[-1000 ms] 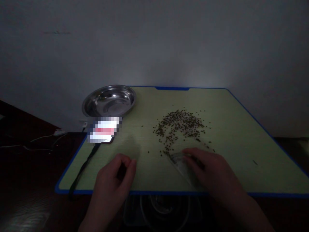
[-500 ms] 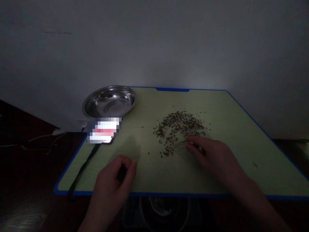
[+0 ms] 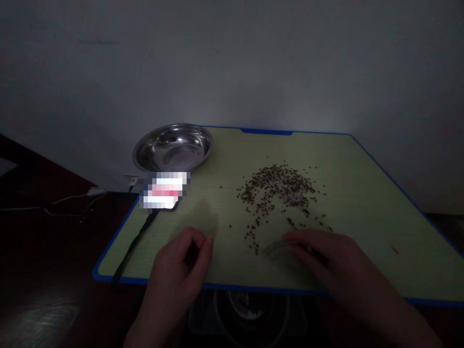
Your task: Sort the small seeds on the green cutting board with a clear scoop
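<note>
Small dark seeds or peppercorn-like grains (image 3: 277, 183) lie scattered in a loose arc on the pale green tabletop (image 3: 224, 154). At the near right of them, my right hand (image 3: 326, 256) pinches a thin, clear curved piece (image 3: 277, 247) between thumb and fingers, low over the table. Its exact kind is hard to tell in the dim light. My left hand (image 3: 181, 263) is by the near left edge, fingers curled and thumb pressed to the forefinger. Whatever may be inside its grip is hidden.
A shiny steel basin (image 3: 174, 147) stands at the back left. Before it lies a phone (image 3: 165, 191) with a blurred bright screen and a dark strap (image 3: 134, 241) hanging over the edge. Below the front edge is a dark round pot (image 3: 252, 309). A wall rises behind.
My right hand has come nearer the front edge with the clear piece, and some grains have spread toward it. My left hand keeps its pose. The whole view has shifted slightly.
</note>
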Demonstrator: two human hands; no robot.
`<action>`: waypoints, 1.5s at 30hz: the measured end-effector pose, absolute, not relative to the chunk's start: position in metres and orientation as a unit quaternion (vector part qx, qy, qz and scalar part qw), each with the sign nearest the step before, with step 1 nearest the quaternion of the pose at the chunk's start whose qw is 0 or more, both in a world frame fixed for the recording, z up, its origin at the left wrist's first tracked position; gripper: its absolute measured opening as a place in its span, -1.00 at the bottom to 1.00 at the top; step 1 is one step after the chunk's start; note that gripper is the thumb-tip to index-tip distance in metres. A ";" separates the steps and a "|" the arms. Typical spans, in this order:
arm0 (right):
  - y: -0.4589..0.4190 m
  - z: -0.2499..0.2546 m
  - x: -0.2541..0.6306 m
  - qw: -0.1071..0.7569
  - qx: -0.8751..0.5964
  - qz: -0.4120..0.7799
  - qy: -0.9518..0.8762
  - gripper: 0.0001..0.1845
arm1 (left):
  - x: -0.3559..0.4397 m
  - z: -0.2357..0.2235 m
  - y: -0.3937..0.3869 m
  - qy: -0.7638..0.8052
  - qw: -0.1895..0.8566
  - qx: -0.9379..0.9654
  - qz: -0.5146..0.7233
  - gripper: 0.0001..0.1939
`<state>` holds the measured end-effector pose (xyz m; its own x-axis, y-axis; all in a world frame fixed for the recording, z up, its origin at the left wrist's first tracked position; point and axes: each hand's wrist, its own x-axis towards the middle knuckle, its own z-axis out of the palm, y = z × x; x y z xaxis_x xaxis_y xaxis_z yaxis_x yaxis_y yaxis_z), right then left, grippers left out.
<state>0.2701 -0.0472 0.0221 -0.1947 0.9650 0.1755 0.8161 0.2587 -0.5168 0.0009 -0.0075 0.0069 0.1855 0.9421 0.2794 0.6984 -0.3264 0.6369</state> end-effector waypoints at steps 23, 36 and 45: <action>0.025 0.044 0.259 0.022 -0.620 0.006 -0.784 -0.74 | 0.000 0.007 -0.008 0.552 0.200 0.742 0.323 -0.73; 0.080 0.062 0.271 0.061 -0.593 -0.022 -0.802 -0.74 | -0.002 0.006 -0.009 0.540 0.216 0.742 0.333 -0.72; 0.153 0.075 0.217 0.096 -0.524 0.039 -0.845 -0.73 | -0.002 0.004 -0.008 0.551 0.216 0.735 0.329 -0.71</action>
<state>0.2171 0.1530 0.0746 -0.4321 0.8936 0.1219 0.8784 0.4476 -0.1676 -0.0023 -0.0078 0.0041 0.1750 0.9534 0.2458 0.6687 -0.2983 0.6811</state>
